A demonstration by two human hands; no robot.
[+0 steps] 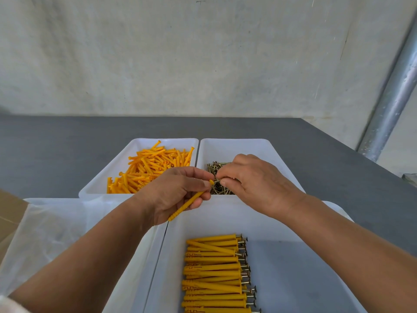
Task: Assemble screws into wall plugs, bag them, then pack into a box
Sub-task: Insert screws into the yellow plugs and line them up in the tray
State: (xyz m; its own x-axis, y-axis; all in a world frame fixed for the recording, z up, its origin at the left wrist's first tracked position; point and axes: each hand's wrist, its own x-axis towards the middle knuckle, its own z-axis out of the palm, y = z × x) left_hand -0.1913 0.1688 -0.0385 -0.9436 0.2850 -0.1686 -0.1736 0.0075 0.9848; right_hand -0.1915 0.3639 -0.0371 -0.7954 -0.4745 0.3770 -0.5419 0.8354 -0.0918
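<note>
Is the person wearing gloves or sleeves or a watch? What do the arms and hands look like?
No gloves: the left hand and right hand are bare, with no rings or watch showing. The left forearm and right forearm are bare too. A pale scrap at the bottom left corner might be a sleeve, but it is too blurred to tell.

Bare grey table [56,154] lies open behind and beside the four close-set white trays [225,222], while the left hand [173,195], gripping a wall plug [191,201], and the right hand [255,181], pinching a screw [216,181], block the near edge of the screw tray [248,147].
</note>
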